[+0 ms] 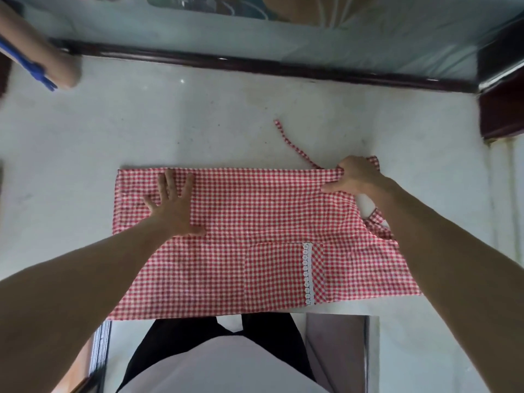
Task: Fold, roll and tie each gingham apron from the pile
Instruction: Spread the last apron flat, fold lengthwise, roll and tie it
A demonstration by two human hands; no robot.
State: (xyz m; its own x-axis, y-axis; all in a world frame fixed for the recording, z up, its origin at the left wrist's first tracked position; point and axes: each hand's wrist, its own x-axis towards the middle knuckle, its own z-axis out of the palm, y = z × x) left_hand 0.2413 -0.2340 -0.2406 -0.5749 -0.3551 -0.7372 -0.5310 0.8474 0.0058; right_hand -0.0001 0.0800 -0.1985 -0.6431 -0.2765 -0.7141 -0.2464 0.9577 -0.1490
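A red and white gingham apron [255, 217] lies spread flat on the white table [198, 114], with a lace-trimmed pocket [283, 273] near the front. My left hand [173, 205] presses flat with spread fingers on the apron's far left part. At the far right corner my right hand [354, 175] pinches the fabric, fingers curled round the edge. One thin gingham tie strap [286, 140] trails away from that corner across the table. Another strap loop [377, 219] lies under my right forearm.
A dark wooden rail [255, 66] borders the table's far edge, with pale blue-green fabric [368, 43] behind it. A cardboard tube with a blue object [39, 69] lies at the far left. A dark wooden post [502, 109] stands at the right. My legs show below the table's front edge.
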